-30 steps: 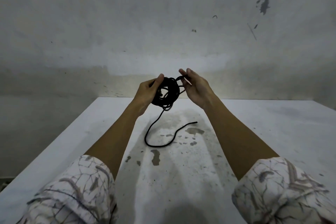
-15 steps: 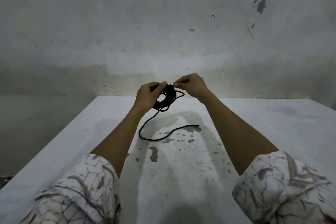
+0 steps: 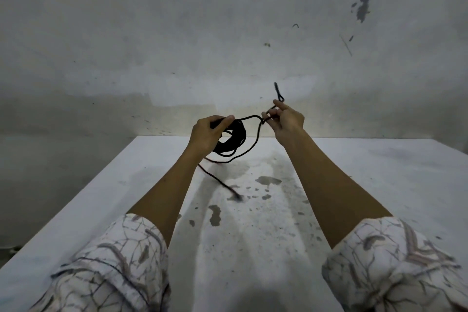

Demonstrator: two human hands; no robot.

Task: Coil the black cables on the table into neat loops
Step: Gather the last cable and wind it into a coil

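Above the far part of the white table (image 3: 379, 185), the left hand (image 3: 207, 134) grips the coiled black cable (image 3: 234, 138), fingers and thumb curled round the bundle's top. To the coil's right, the right hand (image 3: 286, 119) pinches a strand between thumb and fingertips; a short end sticks up above them. A blurred tail hangs below the coil.

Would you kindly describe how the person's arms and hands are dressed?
Both hands, left and right, are bare, without gloves or visible jewellery. Forearms are uncovered; the sleeves are pushed up near the elbows, off-white with a grey-brown branching, crackle-like print.
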